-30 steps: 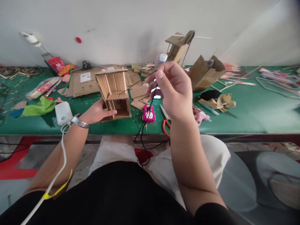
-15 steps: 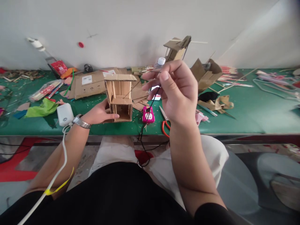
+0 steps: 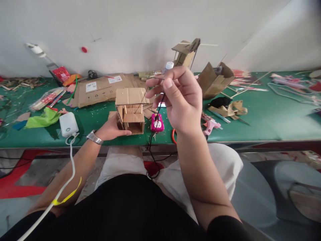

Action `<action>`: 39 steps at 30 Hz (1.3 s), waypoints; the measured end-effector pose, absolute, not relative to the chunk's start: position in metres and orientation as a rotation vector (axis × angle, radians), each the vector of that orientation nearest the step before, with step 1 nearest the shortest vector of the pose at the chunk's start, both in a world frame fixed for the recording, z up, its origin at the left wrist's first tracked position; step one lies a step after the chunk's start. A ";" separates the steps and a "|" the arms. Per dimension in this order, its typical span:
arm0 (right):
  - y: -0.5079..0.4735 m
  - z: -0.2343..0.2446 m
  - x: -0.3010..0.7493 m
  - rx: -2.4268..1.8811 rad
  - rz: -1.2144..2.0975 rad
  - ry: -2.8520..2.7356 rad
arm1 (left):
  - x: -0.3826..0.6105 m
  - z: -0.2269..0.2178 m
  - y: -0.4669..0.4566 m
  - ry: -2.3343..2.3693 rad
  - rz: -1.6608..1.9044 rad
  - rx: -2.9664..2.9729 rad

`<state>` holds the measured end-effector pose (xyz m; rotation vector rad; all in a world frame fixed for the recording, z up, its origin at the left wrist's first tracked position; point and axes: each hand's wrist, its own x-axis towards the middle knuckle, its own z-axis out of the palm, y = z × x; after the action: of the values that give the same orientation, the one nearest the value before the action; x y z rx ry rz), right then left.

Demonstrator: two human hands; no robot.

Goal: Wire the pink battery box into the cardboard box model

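My left hand [image 3: 112, 129] grips the lower left side of a small two-level cardboard model [image 3: 132, 97], thumb along its front. The model tilts forward, so its flat roof faces me, and its lower box is open at the front. Raised to the model's right, my right hand [image 3: 182, 103] pinches a thin black cord [image 3: 150, 144] between thumb and fingers. From there a strand runs left toward the model's upper level, while the rest hangs down over the table edge. Behind the cord lies a magenta box [image 3: 157, 123] with a white face print.
Orange scissor handles [image 3: 173, 135] show partly behind my right wrist. A pink glue gun [image 3: 211, 125] lies farther right. Flattened cardboard [image 3: 100, 92], a bottle [image 3: 168, 66], another cardboard model [image 3: 185, 53] and a brown paper bag [image 3: 215, 80] stand behind. A white device [image 3: 68, 124] sits left.
The cardboard model has tipped toward me, showing more of its roof top. My right hand has shifted slightly left with the black cord still pinched.
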<state>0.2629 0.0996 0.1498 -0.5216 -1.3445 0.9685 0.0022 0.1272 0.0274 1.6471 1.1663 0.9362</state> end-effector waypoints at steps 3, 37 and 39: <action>0.098 0.150 0.260 -0.515 0.992 -1.369 | 0.003 0.019 0.127 1.150 0.931 1.656; 0.097 0.141 0.231 -0.356 0.834 -1.416 | -0.011 -0.030 0.140 1.286 0.423 2.335; 0.095 0.142 0.231 -0.353 0.808 -1.424 | -0.010 -0.030 0.140 1.274 0.449 2.327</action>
<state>0.2309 0.0954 0.1423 -0.3534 -1.4241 0.8080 -0.0103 0.1397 -0.0300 2.3267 1.2741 0.4490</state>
